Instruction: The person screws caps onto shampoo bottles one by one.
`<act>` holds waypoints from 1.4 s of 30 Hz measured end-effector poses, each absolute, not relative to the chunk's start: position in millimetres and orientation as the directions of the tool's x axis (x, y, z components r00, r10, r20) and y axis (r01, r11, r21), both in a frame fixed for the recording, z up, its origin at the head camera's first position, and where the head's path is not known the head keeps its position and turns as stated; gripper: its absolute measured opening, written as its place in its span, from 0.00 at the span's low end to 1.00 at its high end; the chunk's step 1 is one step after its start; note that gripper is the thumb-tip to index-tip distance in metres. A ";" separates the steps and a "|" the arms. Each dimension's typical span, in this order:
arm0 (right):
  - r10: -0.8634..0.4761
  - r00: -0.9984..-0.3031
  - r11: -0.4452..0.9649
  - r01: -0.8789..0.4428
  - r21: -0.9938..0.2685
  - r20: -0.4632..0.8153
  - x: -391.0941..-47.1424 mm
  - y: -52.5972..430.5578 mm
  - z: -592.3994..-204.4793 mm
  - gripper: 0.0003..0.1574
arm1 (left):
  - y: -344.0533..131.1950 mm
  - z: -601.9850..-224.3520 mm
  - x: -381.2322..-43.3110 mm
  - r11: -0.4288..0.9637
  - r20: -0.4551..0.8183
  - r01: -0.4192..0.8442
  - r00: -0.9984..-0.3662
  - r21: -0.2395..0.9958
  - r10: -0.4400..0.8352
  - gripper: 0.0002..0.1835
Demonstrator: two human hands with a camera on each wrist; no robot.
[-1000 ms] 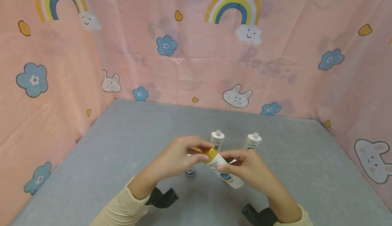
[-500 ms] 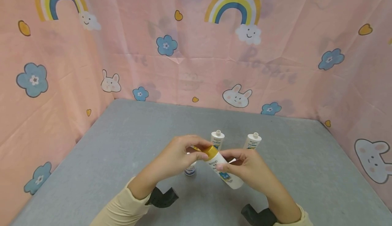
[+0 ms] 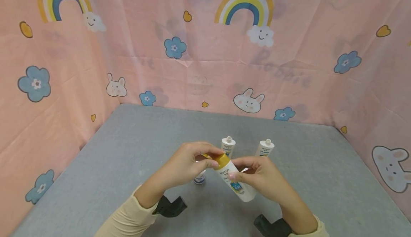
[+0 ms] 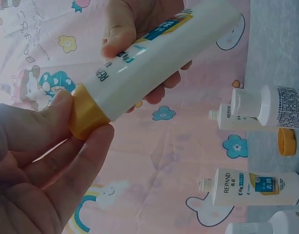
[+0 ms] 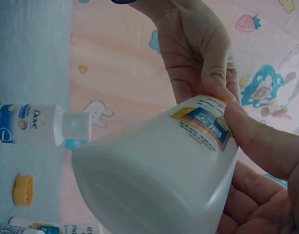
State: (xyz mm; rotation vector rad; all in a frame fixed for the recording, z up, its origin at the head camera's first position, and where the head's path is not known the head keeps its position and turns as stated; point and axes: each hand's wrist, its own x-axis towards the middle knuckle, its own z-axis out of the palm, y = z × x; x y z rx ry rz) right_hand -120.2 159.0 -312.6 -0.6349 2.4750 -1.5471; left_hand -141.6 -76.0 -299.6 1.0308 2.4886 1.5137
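Observation:
A white shampoo bottle with a yellow cap is held tilted above the table, its cap end up and to the left. My left hand pinches the cap between thumb and fingers. Lower down, my right hand grips the bottle's body, thumb on the labelled front. The cap sits against the bottle's shoulder in the left wrist view, so the neck is hidden. Two similar white bottles without caps stand behind the hands: one in the middle, the other to the right.
A small Dove bottle with a clear cap stands behind my left hand. On the grey table lies a loose yellow cap. Another white bottle with fine print is close by. A pink printed cloth surrounds the table.
The held bottle has turned slightly in my hands, its label facing me more and its base a little lower. Both hands stay in nearly the same place.

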 end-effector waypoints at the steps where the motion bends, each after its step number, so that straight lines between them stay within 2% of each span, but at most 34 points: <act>1: -0.435 -0.896 0.370 -0.269 -0.889 0.091 -120.3 159.4 -312.7 0.20 | -76.1 -299.6 -141.7 0.293 0.290 0.518 -0.771 0.804 0.567 0.15; 11: -0.522 -0.837 0.222 -0.318 -0.922 0.163 -121.1 162.6 -314.7 0.19 | -77.8 -300.0 -142.8 0.244 0.339 0.582 -0.710 0.775 0.617 0.14; 16: -0.545 -0.823 0.174 -0.302 -0.937 0.163 -122.5 163.6 -316.2 0.19 | -79.0 -301.0 -144.1 0.207 0.356 0.587 -0.696 0.783 0.624 0.14; 21: -0.511 -0.849 0.199 -0.270 -0.942 0.135 -124.8 161.7 -316.3 0.20 | -77.5 -302.0 -146.8 0.205 0.273 0.465 -0.763 0.861 0.586 0.15; 25: -0.426 -0.902 0.261 -0.192 -0.946 0.066 -126.7 157.9 -315.6 0.22 | -75.9 -303.8 -150.4 0.212 0.151 0.300 -0.838 0.930 0.524 0.16; 28: -0.353 -0.935 0.297 -0.148 -0.943 0.036 -127.4 154.7 -315.1 0.22 | -74.5 -305.8 -153.4 0.196 0.101 0.223 -0.863 0.955 0.495 0.16; 36: -0.212 -0.977 0.324 -0.068 -0.944 -0.002 -138.9 142.7 -306.8 0.25 | -71.2 -303.3 -162.1 0.125 0.078 0.142 -0.904 0.982 0.420 0.20; 39: -0.211 -0.977 0.335 -0.083 -0.938 0.011 -149.8 136.2 -299.8 0.25 | -73.0 -299.6 -169.8 0.082 0.067 0.104 -0.928 0.991 0.367 0.20; 42: -0.229 -0.973 0.347 -0.103 -0.932 0.022 -161.5 127.1 -292.3 0.25 | -79.1 -295.3 -177.5 0.050 0.102 0.125 -0.940 0.991 0.325 0.21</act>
